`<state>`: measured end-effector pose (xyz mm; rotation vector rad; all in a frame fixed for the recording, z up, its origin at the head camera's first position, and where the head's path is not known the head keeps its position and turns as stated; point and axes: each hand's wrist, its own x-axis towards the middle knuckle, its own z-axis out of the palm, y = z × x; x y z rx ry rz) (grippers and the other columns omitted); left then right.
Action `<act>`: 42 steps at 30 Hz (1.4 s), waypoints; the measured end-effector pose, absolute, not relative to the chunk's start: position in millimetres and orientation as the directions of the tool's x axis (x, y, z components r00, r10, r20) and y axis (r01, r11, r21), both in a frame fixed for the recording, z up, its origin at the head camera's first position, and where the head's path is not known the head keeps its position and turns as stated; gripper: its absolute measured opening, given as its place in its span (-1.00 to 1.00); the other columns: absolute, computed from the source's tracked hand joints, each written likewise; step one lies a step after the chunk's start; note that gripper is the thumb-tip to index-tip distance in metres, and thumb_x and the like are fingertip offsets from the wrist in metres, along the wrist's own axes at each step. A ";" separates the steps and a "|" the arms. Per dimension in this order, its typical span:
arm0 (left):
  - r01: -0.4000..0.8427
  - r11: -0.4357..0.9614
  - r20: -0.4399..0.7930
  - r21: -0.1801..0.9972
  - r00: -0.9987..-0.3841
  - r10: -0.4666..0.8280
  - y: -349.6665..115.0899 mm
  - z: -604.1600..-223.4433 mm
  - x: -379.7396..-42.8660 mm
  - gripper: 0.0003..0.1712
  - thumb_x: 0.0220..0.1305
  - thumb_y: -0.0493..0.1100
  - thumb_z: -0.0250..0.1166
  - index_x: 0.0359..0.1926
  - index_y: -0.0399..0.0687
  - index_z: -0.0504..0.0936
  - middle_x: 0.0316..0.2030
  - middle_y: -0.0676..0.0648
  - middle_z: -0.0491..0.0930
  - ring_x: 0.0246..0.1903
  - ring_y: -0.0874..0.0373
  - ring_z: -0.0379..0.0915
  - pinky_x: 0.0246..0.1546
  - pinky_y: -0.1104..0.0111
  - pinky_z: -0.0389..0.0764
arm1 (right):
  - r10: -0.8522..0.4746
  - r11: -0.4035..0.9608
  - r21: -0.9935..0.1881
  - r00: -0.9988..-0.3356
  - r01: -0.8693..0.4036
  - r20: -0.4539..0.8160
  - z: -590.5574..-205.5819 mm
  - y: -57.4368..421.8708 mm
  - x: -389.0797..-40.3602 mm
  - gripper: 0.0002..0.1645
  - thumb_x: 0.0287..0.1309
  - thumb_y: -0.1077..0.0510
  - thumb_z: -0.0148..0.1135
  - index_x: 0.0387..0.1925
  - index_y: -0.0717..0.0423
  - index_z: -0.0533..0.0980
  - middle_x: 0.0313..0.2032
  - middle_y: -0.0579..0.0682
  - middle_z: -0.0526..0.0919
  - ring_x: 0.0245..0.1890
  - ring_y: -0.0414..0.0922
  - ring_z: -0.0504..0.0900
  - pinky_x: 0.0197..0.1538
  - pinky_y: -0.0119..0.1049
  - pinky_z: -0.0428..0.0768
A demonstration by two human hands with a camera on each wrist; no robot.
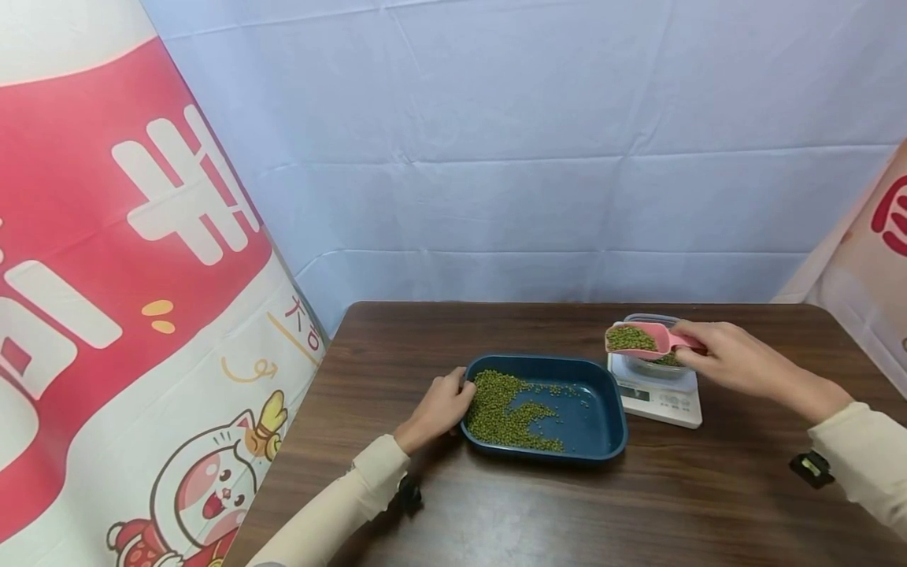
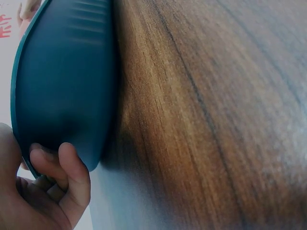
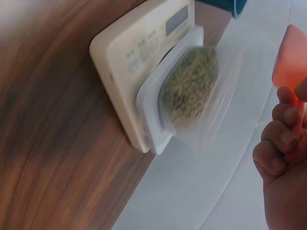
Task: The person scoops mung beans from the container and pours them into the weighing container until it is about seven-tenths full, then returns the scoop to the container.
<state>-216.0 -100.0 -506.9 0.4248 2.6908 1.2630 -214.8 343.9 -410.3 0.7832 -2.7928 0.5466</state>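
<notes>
My right hand (image 1: 730, 356) grips the handle of a pink scoop (image 1: 662, 337) heaped with green mung beans (image 1: 631, 339). The scoop is over a clear plastic container (image 3: 225, 96), which has beans in it and sits on a white kitchen scale (image 1: 662, 398). In the right wrist view the fingers (image 3: 276, 143) curl round the scoop's handle. At the left end of a dark blue tray (image 1: 581, 453), my left hand (image 1: 442, 402) holds the rim, thumb on top and fingers curled beneath it. Beans (image 1: 496, 413) lie mostly in the tray's left half.
A brown wooden table (image 1: 538, 512) carries the tray and, to its right, the scale. Behind the table hangs a pale blue cloth (image 1: 510, 197). A printed red and white banner (image 1: 85, 236) stands along the left side.
</notes>
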 end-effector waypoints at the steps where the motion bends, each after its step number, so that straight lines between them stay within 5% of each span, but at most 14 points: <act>1: 0.196 0.608 -0.003 0.769 -0.951 0.310 -99.9 -506.9 -216.1 -0.46 0.49 -0.06 -0.13 0.40 -0.14 0.25 -0.66 -0.11 0.54 -0.90 0.08 0.41 -0.89 0.26 0.54 | -0.458 0.796 -0.290 -0.842 -0.532 0.286 -410.8 346.3 -215.1 -0.77 0.11 0.26 0.23 -0.14 0.09 0.55 -0.58 -0.17 0.33 -0.61 -0.28 0.27 -0.60 -0.43 0.27; 16: 0.193 0.608 -0.012 0.770 -0.949 0.316 -100.6 -506.6 -214.8 -0.43 0.50 -0.05 -0.13 0.43 -0.16 0.20 -0.74 -0.10 0.48 -0.89 0.04 0.41 -0.87 0.26 0.55 | -0.402 0.821 -0.243 -0.825 -0.517 0.397 -419.7 382.5 -217.4 -0.83 0.05 0.28 0.27 -0.30 0.01 0.53 -0.62 -0.20 0.27 -0.63 -0.33 0.21 -0.60 -0.41 0.18; 42: 0.187 0.598 -0.013 0.780 -0.950 0.313 -100.5 -506.1 -214.7 -0.45 0.50 -0.05 -0.14 0.42 -0.13 0.23 -0.72 -0.13 0.47 -0.87 0.01 0.41 -0.86 0.24 0.57 | -0.356 0.884 -0.201 -0.886 -0.422 0.296 -420.1 412.5 -217.2 -0.85 0.14 0.17 0.28 -0.25 0.15 0.57 -0.64 -0.16 0.25 -0.65 -0.27 0.18 -0.58 -0.36 0.16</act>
